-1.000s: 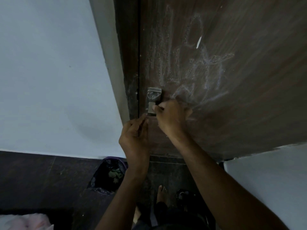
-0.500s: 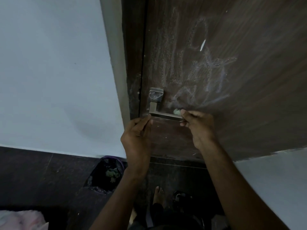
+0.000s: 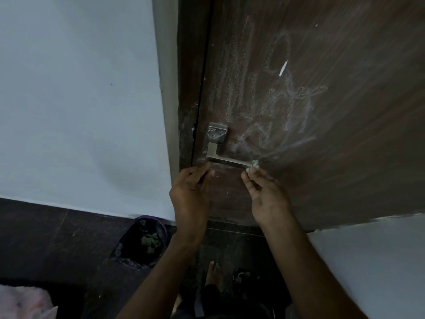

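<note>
— Hands first, quick: where are they vs. the lever?
— Both just under it. Right hand point(image 3: 266, 194) pinches a small greenish wad point(image 3: 254, 164) btw thumb & fingertips, and the wad touches the free end of the door handle point(image 3: 227, 161). Left hand point(image 3: 190, 194) sits below the pivot end, fingers curled, tips close to the door point(image 3: 333, 146). Can't tell if it holds anything.
— Handle's axis?
— Long axis runs approx. level across the door. Pivot end is under the square plate point(image 3: 217, 132) by the door's edge, and the free end points right, away from the frame.
— Which hand's nearer?
— Right hand, its wad is at the tip. The rest of the bar lies up & to its left. My guess is the next wipe runs leftward along the bar toward the plate, where the left hand waits.
— Anything else?
— Chalk scribbles point(image 3: 287, 107) above the handle, and a lined bin point(image 3: 142, 240) on the floor, lower left.
</note>
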{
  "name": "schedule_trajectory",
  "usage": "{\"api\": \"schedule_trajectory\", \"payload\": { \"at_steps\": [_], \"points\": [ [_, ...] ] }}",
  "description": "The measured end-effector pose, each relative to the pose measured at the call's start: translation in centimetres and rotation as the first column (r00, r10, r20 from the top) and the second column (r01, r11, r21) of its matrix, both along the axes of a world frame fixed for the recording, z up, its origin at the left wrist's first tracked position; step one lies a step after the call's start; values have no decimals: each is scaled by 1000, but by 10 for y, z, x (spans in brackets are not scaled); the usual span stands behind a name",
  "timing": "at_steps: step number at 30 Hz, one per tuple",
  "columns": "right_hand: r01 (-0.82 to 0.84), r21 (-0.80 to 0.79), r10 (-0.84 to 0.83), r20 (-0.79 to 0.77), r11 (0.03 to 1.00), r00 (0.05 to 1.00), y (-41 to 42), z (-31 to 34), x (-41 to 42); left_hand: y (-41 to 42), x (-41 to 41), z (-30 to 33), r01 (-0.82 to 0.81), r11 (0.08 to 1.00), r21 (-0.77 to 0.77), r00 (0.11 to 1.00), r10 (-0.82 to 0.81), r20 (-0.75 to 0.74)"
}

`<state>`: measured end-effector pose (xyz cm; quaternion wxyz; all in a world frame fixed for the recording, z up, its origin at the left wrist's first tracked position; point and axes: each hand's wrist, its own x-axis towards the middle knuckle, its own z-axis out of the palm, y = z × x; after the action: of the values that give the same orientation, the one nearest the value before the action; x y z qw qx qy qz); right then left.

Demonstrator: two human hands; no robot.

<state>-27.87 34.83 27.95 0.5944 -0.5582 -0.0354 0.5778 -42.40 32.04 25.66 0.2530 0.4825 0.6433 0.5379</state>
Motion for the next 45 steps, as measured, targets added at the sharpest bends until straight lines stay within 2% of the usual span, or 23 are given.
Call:
{"api": "schedule_trajectory", "payload": {
  "at_steps": [4, 9, 16, 18, 22, 26, 30, 34, 36, 40, 43, 45],
  "points": [
    [33, -12, -34, -80, 999, 996, -6, 0, -7, 1, 1, -3, -16, 999, -46, 1000, 17, 23],
    [6, -29, -8, -46, 1000, 999, -13, 2, -31, 2, -2, -4, -19, 997, -75, 988, 30, 150],
    [-187, -50, 175, -189, 981, 966, 2, 12, -85, 4, -8, 1, -39, 997, -59, 978, 50, 202],
    [-217, -20, 207, -225, 976, 952, 3, 6, -88, 4, -12, 2, -54, 997, -55, 977, 64, 203],
    [-90, -2, 88, -202, 996, 975, 13, -13, -63, 0, -20, 2, -88, 995, -43, 973, 95, 210],
    [-192, 71, 205, -309, 979, 929, 24, -21, -62, -2, -20, 0, -101, 994, -35, 969, 107, 223],
    [-275, 99, 292, -305, 957, 907, 23, -24, -72, -2, -14, -1, -71, 997, -29, 973, 75, 217],
    [-190, 118, 214, -250, 975, 944, 25, -26, -64, 1, -11, -2, -59, 998, -24, 983, 63, 175],
    [-238, 96, 254, -243, 967, 936, 29, -24, -68, 3, -9, -3, -56, 998, -22, 983, 59, 171],
    [-378, 24, 361, -357, 926, 861, 25, -26, -87, 1, -6, -2, -74, 997, -2, 987, 74, 142],
    [-303, 111, 319, -466, 947, 825, 16, -32, -89, -2, -5, 0, -96, 995, 40, 992, 92, 82],
    [-267, 91, 279, -441, 959, 853, 19, -32, -86, -4, -5, -1, -101, 994, 46, 992, 97, 82]
  ]
}}
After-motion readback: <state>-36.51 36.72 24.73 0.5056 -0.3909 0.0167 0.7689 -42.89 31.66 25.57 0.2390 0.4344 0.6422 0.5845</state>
